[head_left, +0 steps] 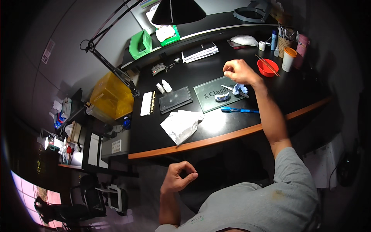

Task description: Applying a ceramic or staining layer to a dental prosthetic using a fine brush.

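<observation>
The model [222, 97] has been parked on the green slab [202, 101], towards the front and within easy reach, presumably so the bare bench [147, 135] is spared. The right hand [239, 72] is held above the slab's far side, fingers curled in towards the thumb; whether something tiny is pinched there can't be told from this angle. The left hand [179, 178] is held off the bench, in front of its edge, loosely curled with a gap between thumb and forefinger and nothing seen in it.

A blue cloth [240, 89] is bunched on the slab by a pointed tool [227, 87], probably so wiping can be done on the spot. A blue brush [239, 110] is laid along the near side, handy for grabbing. Sticks [269, 65] are rested across the red bowl [266, 71], maybe to be kept from rolling off.

As for the surface: black top, orange-brown front edge, bright glare in front of the slab. To the left, a black case [176, 100], two white bottles [166, 86] and a paper packet [181, 127] are spread out. A lamp [178, 12] is hung over the back, a yellow cover [111, 96] is stood beside the bench, and the room's left side, chair [91, 193] included, is left pretty dim.
</observation>
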{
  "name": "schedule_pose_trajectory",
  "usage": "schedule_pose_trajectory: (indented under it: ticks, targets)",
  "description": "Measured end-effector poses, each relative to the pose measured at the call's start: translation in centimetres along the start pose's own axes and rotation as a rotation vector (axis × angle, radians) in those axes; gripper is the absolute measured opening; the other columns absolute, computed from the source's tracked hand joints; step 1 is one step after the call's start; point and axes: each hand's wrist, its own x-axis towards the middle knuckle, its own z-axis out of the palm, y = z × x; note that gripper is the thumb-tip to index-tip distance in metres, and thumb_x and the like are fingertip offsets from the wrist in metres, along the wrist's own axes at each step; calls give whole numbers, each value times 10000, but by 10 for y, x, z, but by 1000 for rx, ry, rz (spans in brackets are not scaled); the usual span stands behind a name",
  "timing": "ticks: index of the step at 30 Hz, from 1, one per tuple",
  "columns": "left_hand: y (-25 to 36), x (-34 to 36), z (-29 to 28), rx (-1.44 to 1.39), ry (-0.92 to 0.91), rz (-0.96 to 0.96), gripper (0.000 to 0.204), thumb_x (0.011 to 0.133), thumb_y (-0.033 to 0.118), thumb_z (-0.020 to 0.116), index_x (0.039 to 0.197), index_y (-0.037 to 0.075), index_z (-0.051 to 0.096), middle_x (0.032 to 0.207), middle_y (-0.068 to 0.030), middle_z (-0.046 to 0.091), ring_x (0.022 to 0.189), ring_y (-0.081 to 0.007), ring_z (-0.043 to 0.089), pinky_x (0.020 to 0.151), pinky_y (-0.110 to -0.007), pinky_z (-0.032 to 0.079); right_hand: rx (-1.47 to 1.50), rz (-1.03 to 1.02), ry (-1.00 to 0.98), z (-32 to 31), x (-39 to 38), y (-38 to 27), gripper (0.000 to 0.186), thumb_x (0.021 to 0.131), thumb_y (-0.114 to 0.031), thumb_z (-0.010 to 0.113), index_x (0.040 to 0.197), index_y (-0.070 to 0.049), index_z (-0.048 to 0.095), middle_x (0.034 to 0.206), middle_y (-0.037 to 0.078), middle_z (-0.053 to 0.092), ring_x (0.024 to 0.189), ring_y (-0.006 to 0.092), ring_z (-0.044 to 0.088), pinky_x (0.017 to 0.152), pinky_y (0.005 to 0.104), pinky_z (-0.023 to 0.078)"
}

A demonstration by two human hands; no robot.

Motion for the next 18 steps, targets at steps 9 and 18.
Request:
schedule_pose_trajectory:
  ticks: [9,18]
  targets:
    - [70,196,-35,364,237,495,224,886,40,762,725,19,608,539,-2,534,518,-54,510,517,-237,382,-83,-25,-206,11,-17,-3,187,830,-138,768,963,-6,784,970,202,769,942,317,754,862,401,590]
    - [-9,288,-26,734,481,706,340,834,111,757,585,75,528,501,-74,546,411,-216,549,452,-331,429,-166,-130,-359,23,-33,-23,247,842,-267,782,961,-50,785,993,142,738,1005,322,705,917,467,487]
